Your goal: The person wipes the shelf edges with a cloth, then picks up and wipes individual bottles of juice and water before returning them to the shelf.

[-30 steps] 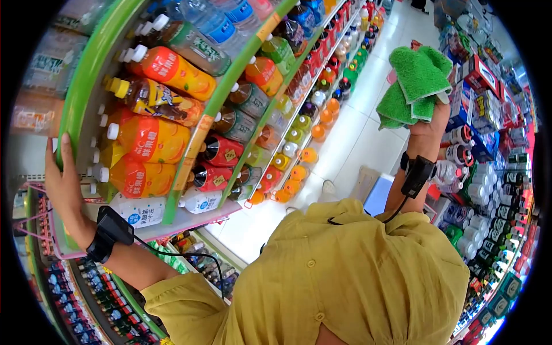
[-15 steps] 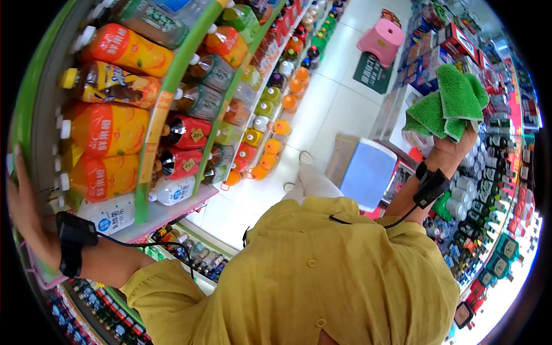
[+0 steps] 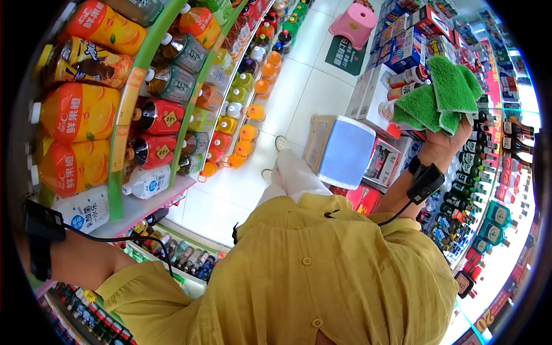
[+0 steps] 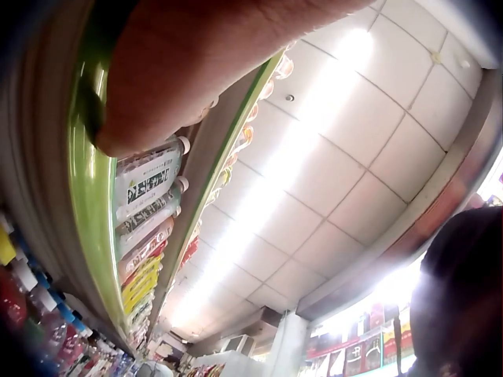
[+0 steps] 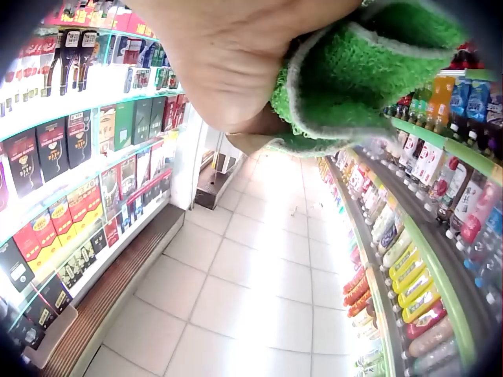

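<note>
Pale tiled floor (image 3: 299, 72) runs up through the head view toward 12 o'clock, between stocked shelves on both sides. At 10 o'clock, orange drink bottles (image 3: 80, 112) lie on their sides behind a green shelf edge (image 3: 117, 201). A pink stool (image 3: 355, 26) stands at 1 o'clock beside a dark green mat (image 3: 344, 56); nearer the middle, toward 2 o'clock, is a blue-topped stool (image 3: 348, 150). Rows of goods crowd the 3 o'clock side. The left wrist view takes in a panelled ceiling (image 4: 377, 181) with a bright light strip (image 4: 271, 165).

The right arm reaches out toward 2 o'clock, the hand raised well above the floor. The right hand (image 3: 451, 139) grips a folded green cloth (image 3: 451, 89), which bunches up past the fingers; in the right wrist view the cloth sits at 1 o'clock, against the hand.

The left arm stretches toward 8 o'clock, its hand lost past the dark rim of the head view. In the left wrist view, part of the left hand (image 4: 204, 71) enters from 12 o'clock, one digit extended with its tip at a green rail (image 4: 93, 204) toward 10 o'clock. Whether it presses there, and how the other fingers lie, I cannot tell.
</note>
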Demonstrator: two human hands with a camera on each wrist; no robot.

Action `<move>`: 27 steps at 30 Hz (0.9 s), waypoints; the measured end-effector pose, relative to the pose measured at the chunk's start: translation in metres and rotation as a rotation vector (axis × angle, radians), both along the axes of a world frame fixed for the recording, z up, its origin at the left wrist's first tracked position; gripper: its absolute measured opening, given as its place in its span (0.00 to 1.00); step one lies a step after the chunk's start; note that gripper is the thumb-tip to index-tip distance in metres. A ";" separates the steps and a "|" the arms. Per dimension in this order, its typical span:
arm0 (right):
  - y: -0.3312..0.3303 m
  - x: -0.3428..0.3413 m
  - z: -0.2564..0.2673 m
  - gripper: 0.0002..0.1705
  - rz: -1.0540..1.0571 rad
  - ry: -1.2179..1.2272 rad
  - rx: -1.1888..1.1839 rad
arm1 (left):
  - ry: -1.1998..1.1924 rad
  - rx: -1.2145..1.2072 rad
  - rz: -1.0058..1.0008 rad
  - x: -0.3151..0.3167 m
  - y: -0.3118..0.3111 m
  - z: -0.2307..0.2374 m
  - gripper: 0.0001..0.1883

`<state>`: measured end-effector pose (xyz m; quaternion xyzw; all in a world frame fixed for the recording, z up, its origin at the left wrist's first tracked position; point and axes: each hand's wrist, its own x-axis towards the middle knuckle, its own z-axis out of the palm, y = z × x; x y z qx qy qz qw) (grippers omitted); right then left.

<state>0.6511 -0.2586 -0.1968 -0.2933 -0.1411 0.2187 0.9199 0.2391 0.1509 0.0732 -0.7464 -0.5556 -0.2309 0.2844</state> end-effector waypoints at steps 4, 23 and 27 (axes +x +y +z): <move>0.007 -0.010 0.015 0.22 -0.515 0.107 -0.346 | -0.068 -0.100 -0.174 -0.003 -0.001 0.004 0.39; -0.010 -0.028 0.024 0.21 -0.139 -0.017 0.071 | 0.105 0.034 -0.093 -0.039 0.064 0.005 0.43; -0.027 -0.034 0.013 0.21 -0.151 -0.057 0.063 | 0.119 -0.038 -0.134 -0.068 0.125 0.013 0.43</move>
